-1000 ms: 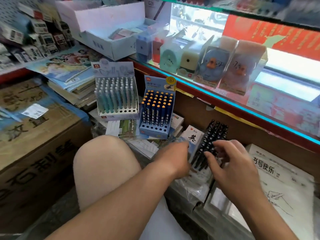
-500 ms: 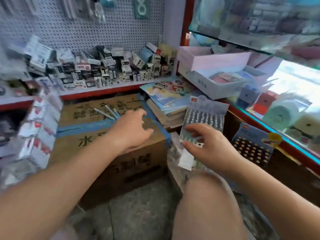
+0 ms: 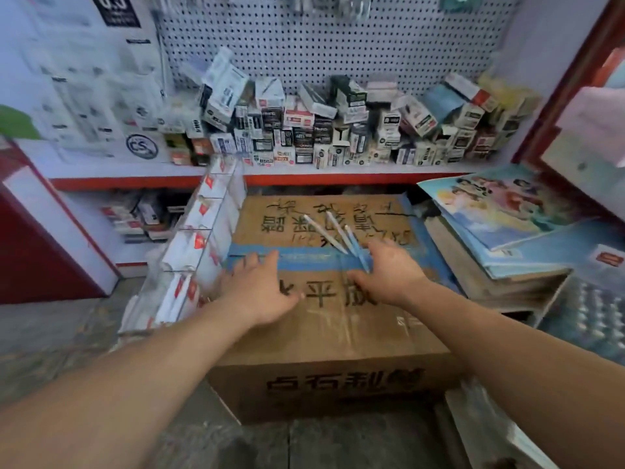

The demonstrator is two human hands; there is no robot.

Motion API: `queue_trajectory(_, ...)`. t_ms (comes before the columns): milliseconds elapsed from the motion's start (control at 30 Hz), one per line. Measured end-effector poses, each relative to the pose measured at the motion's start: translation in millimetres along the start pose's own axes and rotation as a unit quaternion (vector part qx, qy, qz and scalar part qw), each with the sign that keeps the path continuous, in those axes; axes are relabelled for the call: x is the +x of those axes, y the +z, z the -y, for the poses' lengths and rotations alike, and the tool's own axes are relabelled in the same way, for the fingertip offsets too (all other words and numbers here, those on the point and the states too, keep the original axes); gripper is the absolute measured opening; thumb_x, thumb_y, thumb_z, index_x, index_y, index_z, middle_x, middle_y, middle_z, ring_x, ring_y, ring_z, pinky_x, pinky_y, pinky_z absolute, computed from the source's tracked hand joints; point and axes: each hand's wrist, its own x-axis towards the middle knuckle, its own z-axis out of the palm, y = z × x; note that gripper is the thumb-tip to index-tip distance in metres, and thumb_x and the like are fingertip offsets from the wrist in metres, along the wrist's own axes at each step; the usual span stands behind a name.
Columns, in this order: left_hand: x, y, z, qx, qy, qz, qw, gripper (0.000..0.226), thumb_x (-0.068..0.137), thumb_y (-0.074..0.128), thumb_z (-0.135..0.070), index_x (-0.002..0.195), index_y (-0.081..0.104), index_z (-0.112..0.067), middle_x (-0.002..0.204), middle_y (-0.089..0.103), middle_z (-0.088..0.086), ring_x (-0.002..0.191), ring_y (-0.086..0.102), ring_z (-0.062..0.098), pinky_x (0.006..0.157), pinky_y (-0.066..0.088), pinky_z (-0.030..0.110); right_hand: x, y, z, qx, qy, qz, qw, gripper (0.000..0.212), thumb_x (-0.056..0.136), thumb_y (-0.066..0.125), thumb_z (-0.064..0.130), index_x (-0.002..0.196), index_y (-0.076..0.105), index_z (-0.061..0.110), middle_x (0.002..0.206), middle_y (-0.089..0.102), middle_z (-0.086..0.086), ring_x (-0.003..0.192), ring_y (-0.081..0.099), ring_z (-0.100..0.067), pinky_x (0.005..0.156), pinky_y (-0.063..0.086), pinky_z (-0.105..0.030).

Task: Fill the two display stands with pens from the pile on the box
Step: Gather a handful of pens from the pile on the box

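Note:
A small pile of three pale blue and white pens [image 3: 334, 233] lies on top of a brown cardboard box [image 3: 324, 326] crossed by blue tape. My right hand [image 3: 389, 272] hovers over the box with relaxed fingers, its fingertips right at the near ends of the pens. My left hand [image 3: 260, 289] is spread flat over the box's left part, holding nothing. One display stand with pale pens [image 3: 588, 309] shows partly at the right edge; the other stand is out of view.
A stack of colourful books [image 3: 500, 225] lies right of the box. A clear rack of white packets [image 3: 199, 238] leans at the box's left. A shelf of small boxes [image 3: 338, 130] runs below a pegboard behind. Grey floor lies in front.
My view has swung left from the stands to the cardboard box. Both hands left the black pens, moved across and now reach over the box, the right one arriving at the pen pile.

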Motion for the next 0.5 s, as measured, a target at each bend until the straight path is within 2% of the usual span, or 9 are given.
queue_trajectory(100, 13.9, 12.4, -2.1, -0.004, -0.010, 0.020, 1.000, 0.105, 0.083, 0.046, -0.084, 0.162, 0.006, -0.028, 0.168, 0.010, 0.012, 0.155, 0.010, 0.032, 0.125, 0.014, 0.055, 19.0, 16.9, -2.0, -0.020, 0.018, -0.023, 0.999, 0.072, 0.096, 0.059, 0.053, 0.155, 0.031, 0.022, 0.145, 0.044, -0.009, 0.134, 0.044, -0.031, 0.106, 0.047, -0.045)
queue_trajectory(200, 17.0, 21.3, -6.6, 0.023, -0.010, 0.057, 0.998, 0.100, 0.085, 0.042, -0.084, 0.161, 0.004, -0.033, 0.170, -0.004, 0.013, 0.157, -0.008, 0.034, 0.125, -0.001, 0.061, 24.8, 30.8, -1.9, -0.109, -0.006, -0.049, 0.993, 0.060, 0.100, 0.049, 0.054, 0.150, 0.037, 0.024, 0.141, 0.045, -0.009, 0.131, 0.044, -0.029, 0.107, 0.046, -0.046)
queue_trajectory(367, 17.6, 26.5, -6.9, 0.029, -0.001, 0.048, 0.998, 0.098, 0.085, 0.039, -0.085, 0.161, 0.001, -0.035, 0.170, -0.009, 0.011, 0.156, -0.014, 0.035, 0.123, -0.003, 0.065, 24.9, 35.1, -6.3, -0.034, -0.008, -0.070, 0.997, 0.040, 0.102, 0.053, 0.036, 0.140, 0.050, 0.022, 0.134, 0.052, -0.003, 0.119, 0.054, -0.022, 0.098, 0.052, -0.039)
queue_trajectory(433, 18.3, 25.5, -7.5, 0.028, -0.002, 0.046, 0.999, 0.098, 0.085, 0.039, -0.085, 0.161, 0.003, -0.035, 0.170, -0.008, 0.012, 0.156, -0.013, 0.035, 0.123, -0.003, 0.065, 26.4, 32.6, -4.8, 0.014, 0.019, -0.068, 0.997, 0.040, 0.101, 0.057, 0.025, 0.140, 0.050, 0.020, 0.132, 0.056, -0.004, 0.108, 0.061, -0.023, 0.091, 0.056, -0.040)
queue_trajectory(500, 18.2, 24.1, -8.3, 0.019, -0.005, 0.046, 0.999, 0.097, 0.085, 0.041, -0.084, 0.161, 0.006, -0.034, 0.170, -0.005, 0.012, 0.156, -0.011, 0.035, 0.123, -0.003, 0.065, 27.3, 28.0, -2.3, 0.057, 0.053, -0.066, 0.995, 0.044, 0.099, 0.059, 0.018, 0.141, 0.050, 0.020, 0.121, 0.062, -0.004, 0.095, 0.065, -0.021, 0.082, 0.060, -0.042)
